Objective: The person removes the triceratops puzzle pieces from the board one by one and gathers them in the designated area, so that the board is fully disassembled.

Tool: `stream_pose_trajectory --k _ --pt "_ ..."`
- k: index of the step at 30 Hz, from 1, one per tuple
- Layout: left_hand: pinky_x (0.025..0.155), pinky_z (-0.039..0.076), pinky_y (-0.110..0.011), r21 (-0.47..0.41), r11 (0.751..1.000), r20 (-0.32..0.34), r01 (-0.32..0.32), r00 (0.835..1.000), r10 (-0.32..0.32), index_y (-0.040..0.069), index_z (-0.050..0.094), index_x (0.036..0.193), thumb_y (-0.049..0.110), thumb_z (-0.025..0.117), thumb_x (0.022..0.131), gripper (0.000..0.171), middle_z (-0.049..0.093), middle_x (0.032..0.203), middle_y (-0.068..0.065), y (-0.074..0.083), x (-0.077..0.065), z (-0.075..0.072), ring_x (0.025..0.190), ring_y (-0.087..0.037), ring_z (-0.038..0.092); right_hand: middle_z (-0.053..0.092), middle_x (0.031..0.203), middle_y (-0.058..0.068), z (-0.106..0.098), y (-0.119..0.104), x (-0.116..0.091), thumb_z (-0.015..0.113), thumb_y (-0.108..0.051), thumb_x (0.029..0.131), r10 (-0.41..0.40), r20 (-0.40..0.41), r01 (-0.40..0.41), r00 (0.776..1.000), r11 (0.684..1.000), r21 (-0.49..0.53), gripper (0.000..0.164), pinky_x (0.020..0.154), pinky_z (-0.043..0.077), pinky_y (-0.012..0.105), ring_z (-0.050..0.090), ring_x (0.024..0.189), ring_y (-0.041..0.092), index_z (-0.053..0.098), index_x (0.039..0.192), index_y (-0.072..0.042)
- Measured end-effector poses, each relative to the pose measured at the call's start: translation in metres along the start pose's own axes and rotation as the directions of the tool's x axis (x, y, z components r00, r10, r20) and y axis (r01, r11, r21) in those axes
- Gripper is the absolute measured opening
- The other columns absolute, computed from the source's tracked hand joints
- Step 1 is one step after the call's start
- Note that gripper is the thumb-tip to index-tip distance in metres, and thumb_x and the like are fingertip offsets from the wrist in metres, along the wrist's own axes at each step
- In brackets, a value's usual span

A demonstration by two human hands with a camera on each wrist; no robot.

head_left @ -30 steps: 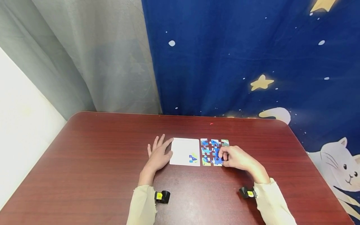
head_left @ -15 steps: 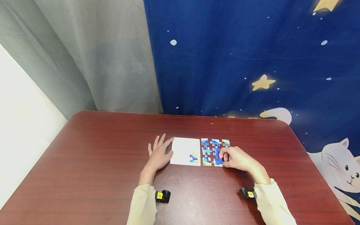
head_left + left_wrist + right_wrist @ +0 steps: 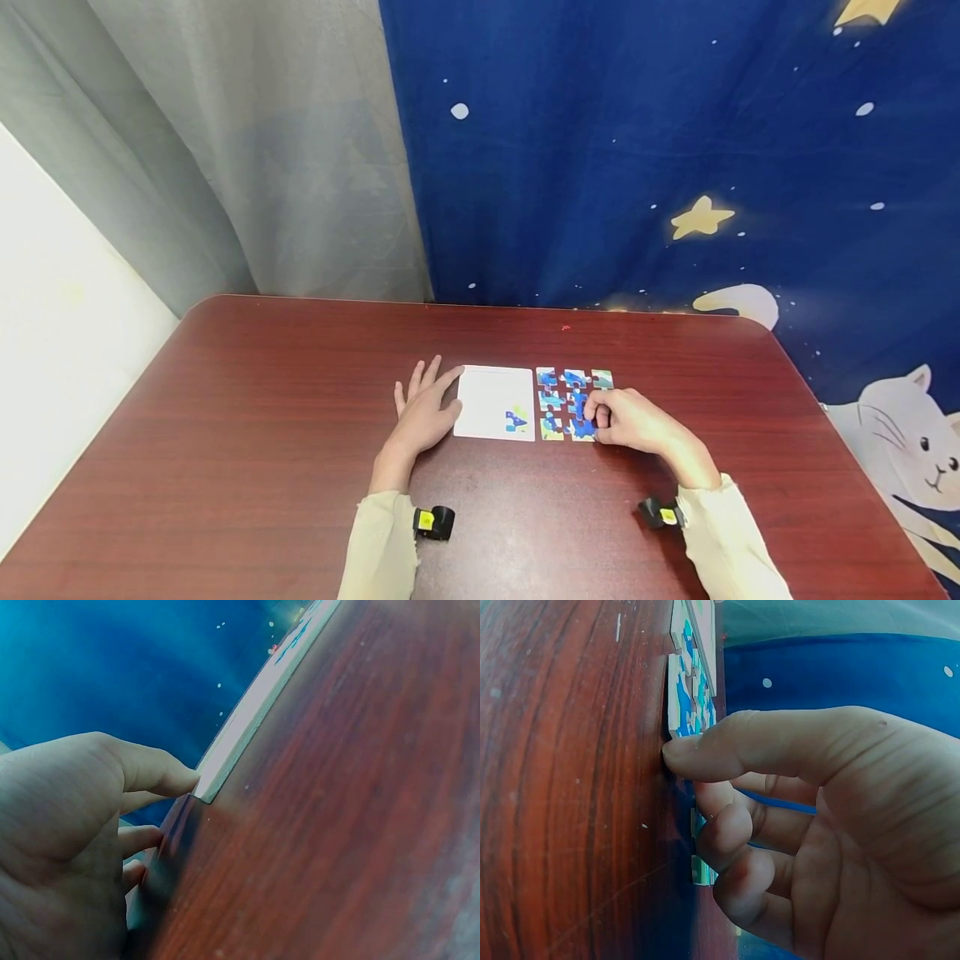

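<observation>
A white puzzle board [image 3: 487,400] lies flat on the table, with one blue and yellow puzzle piece [image 3: 516,420] in its lower right corner. My left hand [image 3: 422,417] rests at the board's left edge, fingers spread and fairly straight. In the left wrist view its thumb [image 3: 184,780] touches the board's corner. Several loose puzzle pieces [image 3: 551,402] lie in rows to the right of the board. My right hand [image 3: 633,423] has curled fingers, with thumb and forefinger at the right edge of a blue puzzle piece [image 3: 581,429] in the nearest row. The hand hides part of the pieces.
The reddish-brown wooden table [image 3: 300,467] carries everything. A tiny red bit [image 3: 566,327] lies near its far edge. Behind hang a grey curtain [image 3: 322,167] and a blue curtain [image 3: 562,167] with stars. A white wall [image 3: 60,350] stands at the left.
</observation>
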State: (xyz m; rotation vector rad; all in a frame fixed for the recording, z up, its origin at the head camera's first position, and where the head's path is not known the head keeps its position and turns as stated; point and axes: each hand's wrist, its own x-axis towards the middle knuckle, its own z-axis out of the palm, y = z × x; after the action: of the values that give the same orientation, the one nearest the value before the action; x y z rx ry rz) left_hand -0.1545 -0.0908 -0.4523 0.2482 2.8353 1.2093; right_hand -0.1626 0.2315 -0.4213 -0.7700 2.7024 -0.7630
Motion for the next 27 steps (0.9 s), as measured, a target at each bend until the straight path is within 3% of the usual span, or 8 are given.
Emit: stream_pose_trajectory --k 18,27 --pt "0.102 -0.012 -0.058 -0.002 1.0 0.008 0.01 1.0 -0.01 0.017 0.046 0.139 0.016 0.052 0.086 0.053 0.018 0.153 -0.013 0.001 0.0 -0.001 0.14 -0.03 0.001 0.051 0.065 -0.007 -0.005 -0.005 -0.001 0.069 -0.002 0.071 0.015 -0.009 -0.015 1.0 1.0 0.016 0.017 0.059 0.041 0.025 0.046 0.058 0.007 0.059 0.084 -0.009" --pt "0.103 -0.012 -0.057 0.004 1.0 0.008 0.013 1.0 -0.013 0.019 0.045 0.139 0.016 0.052 0.087 0.053 0.018 0.153 -0.012 0.001 0.0 -0.001 0.14 -0.029 0.0 0.05 0.064 -0.009 0.001 -0.023 0.013 0.073 -0.007 0.074 -0.084 -0.075 0.082 0.994 0.996 -0.029 0.016 0.06 0.042 0.025 0.046 0.058 0.005 0.061 0.084 -0.007"
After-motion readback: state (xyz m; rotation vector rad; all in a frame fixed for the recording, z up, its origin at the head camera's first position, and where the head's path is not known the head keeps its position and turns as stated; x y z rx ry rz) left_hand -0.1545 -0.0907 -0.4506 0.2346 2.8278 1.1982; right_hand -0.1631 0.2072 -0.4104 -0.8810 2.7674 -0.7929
